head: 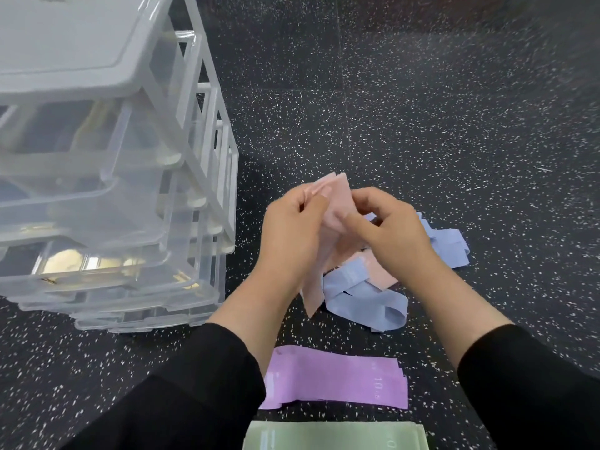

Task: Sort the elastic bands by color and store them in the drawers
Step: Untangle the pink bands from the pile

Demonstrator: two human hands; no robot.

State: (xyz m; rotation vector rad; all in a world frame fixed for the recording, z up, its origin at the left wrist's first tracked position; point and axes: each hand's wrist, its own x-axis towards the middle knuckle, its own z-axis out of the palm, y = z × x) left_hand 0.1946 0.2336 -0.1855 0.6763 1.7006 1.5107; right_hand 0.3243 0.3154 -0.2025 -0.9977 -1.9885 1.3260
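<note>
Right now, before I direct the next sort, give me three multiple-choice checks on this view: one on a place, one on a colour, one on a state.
1. Where does the drawer unit stand relative to the hands?
A. to their left
B. to their right
C. behind the person

2. What colour is the band held by both hands?
A. green
B. pink
C. purple

3. How do the purple bands lie?
A. tangled
B. flat in a stack
C. inside a drawer

Answers:
1. A, the unit fills the view's left side.
2. B, the left hand and right hand pinch a pink band.
3. B, they lie flat on the floor.
</note>
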